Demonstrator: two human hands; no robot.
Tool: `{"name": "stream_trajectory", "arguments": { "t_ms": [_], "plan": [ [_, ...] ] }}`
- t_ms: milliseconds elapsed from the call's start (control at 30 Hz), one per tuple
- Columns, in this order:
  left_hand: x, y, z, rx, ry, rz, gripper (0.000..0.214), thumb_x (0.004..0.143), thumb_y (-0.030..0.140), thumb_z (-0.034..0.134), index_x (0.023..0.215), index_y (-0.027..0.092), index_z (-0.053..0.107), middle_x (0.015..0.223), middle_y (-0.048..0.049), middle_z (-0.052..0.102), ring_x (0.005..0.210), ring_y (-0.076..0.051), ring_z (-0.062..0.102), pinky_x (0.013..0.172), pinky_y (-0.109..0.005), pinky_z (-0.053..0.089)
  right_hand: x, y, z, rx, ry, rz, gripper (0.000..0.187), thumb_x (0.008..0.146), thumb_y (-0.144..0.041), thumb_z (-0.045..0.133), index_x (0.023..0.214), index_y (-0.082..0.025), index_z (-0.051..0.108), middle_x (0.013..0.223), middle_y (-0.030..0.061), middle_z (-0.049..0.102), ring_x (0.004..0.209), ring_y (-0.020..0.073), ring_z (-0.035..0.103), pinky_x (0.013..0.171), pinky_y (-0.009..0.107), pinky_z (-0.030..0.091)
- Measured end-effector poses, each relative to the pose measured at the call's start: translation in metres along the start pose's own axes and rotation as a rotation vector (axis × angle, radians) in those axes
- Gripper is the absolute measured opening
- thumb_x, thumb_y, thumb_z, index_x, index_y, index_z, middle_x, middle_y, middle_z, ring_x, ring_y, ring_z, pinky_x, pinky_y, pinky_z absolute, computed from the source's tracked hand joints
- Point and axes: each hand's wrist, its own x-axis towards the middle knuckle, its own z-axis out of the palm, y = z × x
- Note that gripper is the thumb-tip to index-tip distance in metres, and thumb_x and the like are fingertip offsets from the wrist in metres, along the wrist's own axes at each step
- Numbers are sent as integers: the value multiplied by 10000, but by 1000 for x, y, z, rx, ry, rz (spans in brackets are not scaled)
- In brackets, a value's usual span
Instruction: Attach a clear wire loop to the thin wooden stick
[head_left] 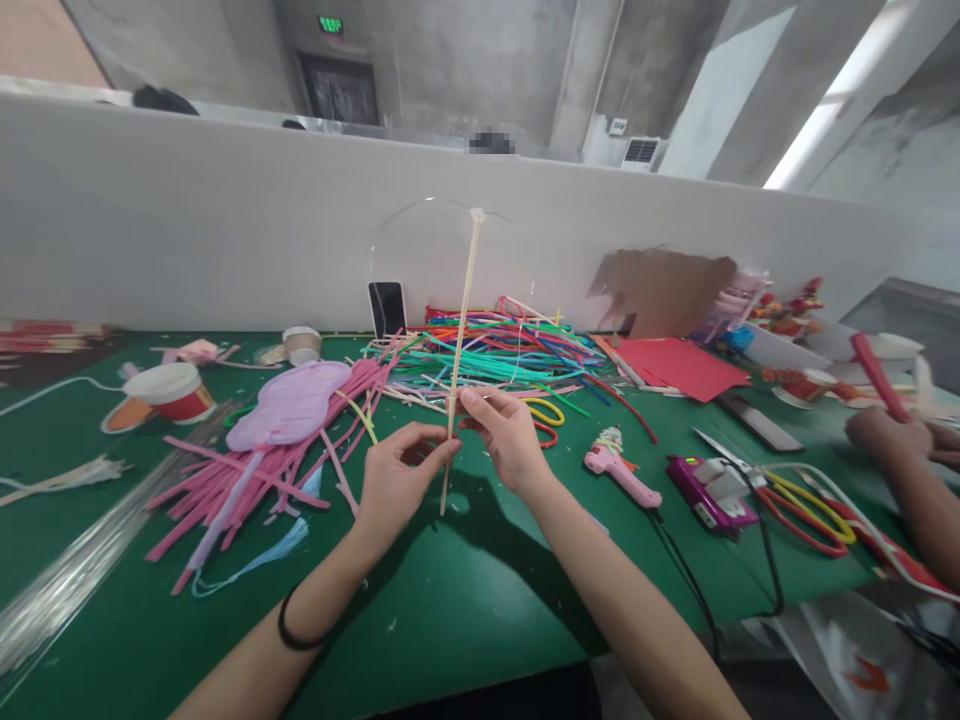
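A thin wooden stick point(465, 300) stands nearly upright before me, leaning a little to the right, with a whitish blob at its top. My left hand point(405, 470) pinches it low down between thumb and fingers. From the top, a fine clear wire point(429, 199) arcs out to the left, and a faint length comes down on the right towards my fingers. My right hand point(506, 435) is closed at the stick just above the left one, its fingertips apparently pressing the wire end against the wood. The exact contact there is too fine to make out.
Behind my hands lies a pile of coloured pipe cleaners point(495, 350). Pink pipe cleaners and a lilac fan shape point(289, 405) lie left, near paper cups point(172, 390). Right are a pink glue gun point(622, 470), purple power strip point(709, 495), scissors point(806, 510) and a co-worker's hand point(889, 440).
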Motion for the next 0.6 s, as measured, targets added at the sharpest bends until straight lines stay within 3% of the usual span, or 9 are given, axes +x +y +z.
{"name": "stream_trajectory", "arguments": {
  "t_ms": [333, 467, 600],
  "plan": [
    [0, 0, -1, 12, 5, 8, 198, 774, 386, 746, 817, 193, 738, 707, -15, 732, 576, -139, 639, 509, -222, 481, 2, 1, 6, -58, 78, -31, 200, 690, -404, 831, 757, -225, 770, 765, 8, 742, 730, 149, 663, 649, 255, 501],
    [1, 3, -2, -32, 6, -8, 198, 774, 391, 747, 804, 197, 728, 668, -6, 720, 563, -144, 648, 482, -216, 484, -1, -1, 6, -84, 32, -16, 257, 769, -473, 756, 869, -239, 790, 859, 33, 765, 816, 174, 690, 678, 267, 512],
    [0, 7, -2, -75, 4, -34, 198, 763, 386, 758, 796, 193, 728, 629, 0, 706, 546, -146, 643, 494, -221, 500, -4, -2, 5, -108, 2, -54, 266, 763, -465, 761, 897, -237, 788, 927, 48, 773, 863, 202, 700, 722, 305, 541]
  ]
}}
